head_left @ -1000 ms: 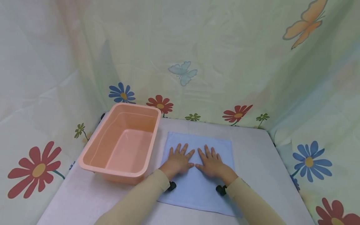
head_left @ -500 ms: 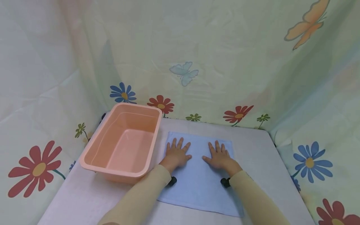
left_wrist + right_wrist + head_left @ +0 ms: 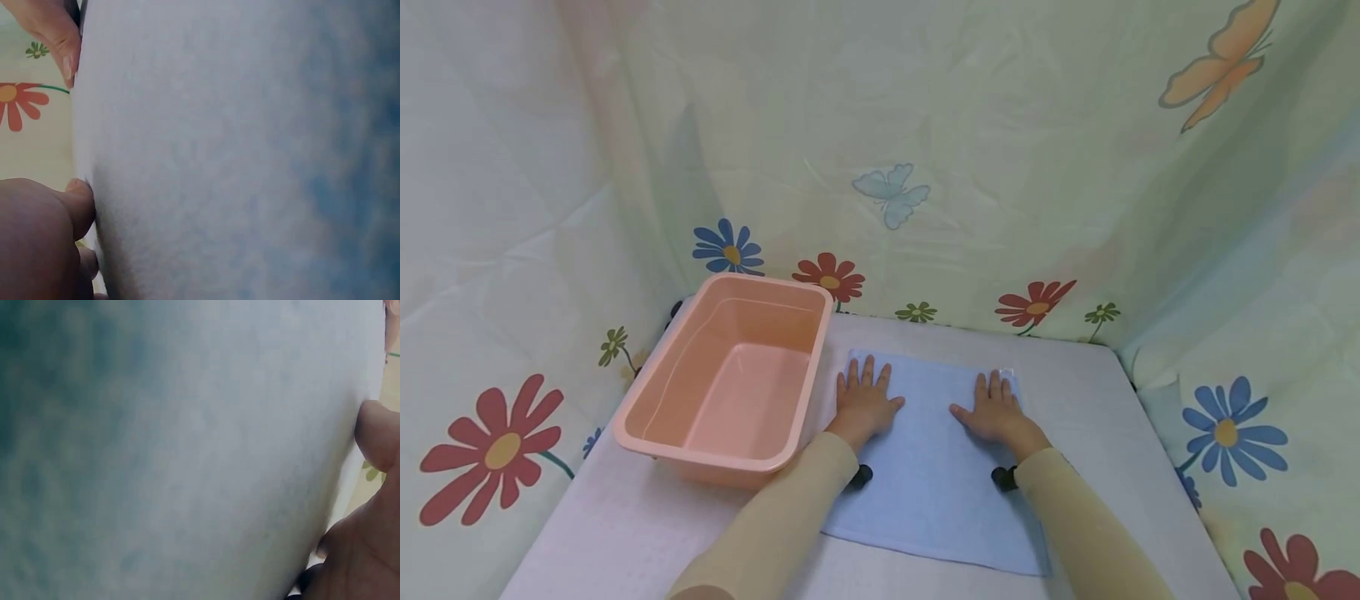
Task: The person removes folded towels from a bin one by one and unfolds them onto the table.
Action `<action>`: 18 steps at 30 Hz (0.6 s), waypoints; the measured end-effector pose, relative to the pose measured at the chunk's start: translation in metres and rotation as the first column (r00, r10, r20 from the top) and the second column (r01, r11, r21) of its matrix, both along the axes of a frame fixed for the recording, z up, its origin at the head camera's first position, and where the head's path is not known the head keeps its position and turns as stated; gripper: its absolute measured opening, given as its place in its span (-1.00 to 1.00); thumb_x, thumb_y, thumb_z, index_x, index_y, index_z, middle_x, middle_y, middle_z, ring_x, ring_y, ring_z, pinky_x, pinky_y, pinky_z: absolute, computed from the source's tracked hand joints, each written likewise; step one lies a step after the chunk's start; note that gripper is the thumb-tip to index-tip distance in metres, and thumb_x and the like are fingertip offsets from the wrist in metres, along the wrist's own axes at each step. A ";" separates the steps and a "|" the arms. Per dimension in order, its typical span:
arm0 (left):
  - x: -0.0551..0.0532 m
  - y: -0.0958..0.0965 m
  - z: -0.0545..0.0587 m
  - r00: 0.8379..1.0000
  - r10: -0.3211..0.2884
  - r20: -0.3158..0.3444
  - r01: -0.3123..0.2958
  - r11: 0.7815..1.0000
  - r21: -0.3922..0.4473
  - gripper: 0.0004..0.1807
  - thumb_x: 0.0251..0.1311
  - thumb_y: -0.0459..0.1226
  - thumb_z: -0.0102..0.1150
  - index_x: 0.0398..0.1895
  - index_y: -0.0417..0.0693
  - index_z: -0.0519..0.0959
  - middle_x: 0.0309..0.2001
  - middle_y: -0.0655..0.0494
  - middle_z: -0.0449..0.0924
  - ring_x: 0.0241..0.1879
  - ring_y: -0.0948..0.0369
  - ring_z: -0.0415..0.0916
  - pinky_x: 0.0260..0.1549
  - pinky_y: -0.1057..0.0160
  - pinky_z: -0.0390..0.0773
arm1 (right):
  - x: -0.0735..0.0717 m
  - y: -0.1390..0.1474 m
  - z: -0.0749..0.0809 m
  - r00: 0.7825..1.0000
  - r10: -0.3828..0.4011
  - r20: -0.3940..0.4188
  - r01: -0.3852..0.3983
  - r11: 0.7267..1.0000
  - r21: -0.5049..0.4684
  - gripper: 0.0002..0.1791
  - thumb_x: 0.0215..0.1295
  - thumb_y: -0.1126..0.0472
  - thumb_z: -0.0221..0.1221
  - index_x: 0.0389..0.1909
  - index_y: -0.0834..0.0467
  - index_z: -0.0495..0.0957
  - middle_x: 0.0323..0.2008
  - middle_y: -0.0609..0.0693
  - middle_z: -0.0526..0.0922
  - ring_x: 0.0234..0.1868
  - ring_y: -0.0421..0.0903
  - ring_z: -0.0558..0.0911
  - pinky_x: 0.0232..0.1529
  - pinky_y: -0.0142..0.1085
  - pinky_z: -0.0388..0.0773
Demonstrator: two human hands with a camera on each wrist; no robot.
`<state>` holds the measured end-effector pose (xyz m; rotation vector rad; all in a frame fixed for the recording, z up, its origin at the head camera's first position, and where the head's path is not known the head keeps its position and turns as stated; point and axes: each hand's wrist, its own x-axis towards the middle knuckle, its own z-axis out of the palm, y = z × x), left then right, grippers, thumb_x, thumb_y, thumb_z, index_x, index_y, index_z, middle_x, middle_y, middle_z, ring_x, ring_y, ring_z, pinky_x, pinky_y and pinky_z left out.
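Note:
A light blue towel [image 3: 925, 492] lies spread flat on the table. My left hand [image 3: 863, 408] rests palm down on its far left part, fingers straight and spread. On the far right part lies my right hand [image 3: 1000, 415], also palm down, with its thumb pointing inward. A small white tag [image 3: 1007, 372] shows at the towel's far right corner, just beyond the right fingertips. Up close in the left wrist view, the towel [image 3: 206, 150] fills most of the picture beside the left hand [image 3: 37, 237]. The right wrist view shows the right hand [image 3: 369, 544] against the cloth.
A pink plastic basin [image 3: 808, 375] stands at the left, close beside the left forearm. The table [image 3: 1097, 433] has a pale cover. A curtain [image 3: 1000, 167] printed with flowers and butterflies surrounds it at the back and sides.
Both hands have slid apart over the towel, the left toward its far left corner and the right toward its far right one. The white tag now shows. The basin stays put.

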<state>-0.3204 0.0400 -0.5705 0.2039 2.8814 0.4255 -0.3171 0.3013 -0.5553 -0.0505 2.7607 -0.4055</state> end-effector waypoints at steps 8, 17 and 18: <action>0.003 0.005 0.005 1.000 0.009 0.013 -0.009 1.000 0.020 -0.10 0.59 0.30 -0.16 0.80 0.14 -0.07 0.80 -0.12 -0.29 0.79 -0.16 -0.39 0.71 -0.25 -0.23 | 0.002 0.013 0.000 0.999 -0.040 -0.025 0.039 0.999 -0.037 0.34 0.49 -0.51 0.00 0.67 0.50 -0.33 0.65 0.56 -0.54 0.66 0.58 -0.45 0.65 0.41 -0.27; 0.035 0.020 0.008 0.983 -0.179 -0.047 0.177 0.983 -0.042 -0.12 0.59 0.31 -0.14 0.78 0.12 0.05 0.79 -0.15 -0.15 0.77 -0.20 -0.21 0.69 -0.27 -0.03 | 0.042 -0.016 0.007 0.991 0.118 -0.070 -0.117 0.993 0.008 0.12 0.60 -0.35 0.01 0.72 0.39 -0.20 0.70 0.51 -0.38 0.68 0.59 -0.36 0.60 0.51 -0.25; 0.041 0.022 0.009 0.978 -0.201 -0.051 0.198 0.979 -0.055 -0.13 0.58 0.31 -0.13 0.78 0.13 0.07 0.78 -0.15 -0.13 0.77 -0.20 -0.19 0.68 -0.28 0.00 | 0.049 -0.021 0.008 0.989 0.133 -0.070 -0.132 0.991 0.016 0.09 0.61 -0.32 0.01 0.72 0.37 -0.18 0.71 0.49 -0.36 0.69 0.57 -0.34 0.60 0.50 -0.24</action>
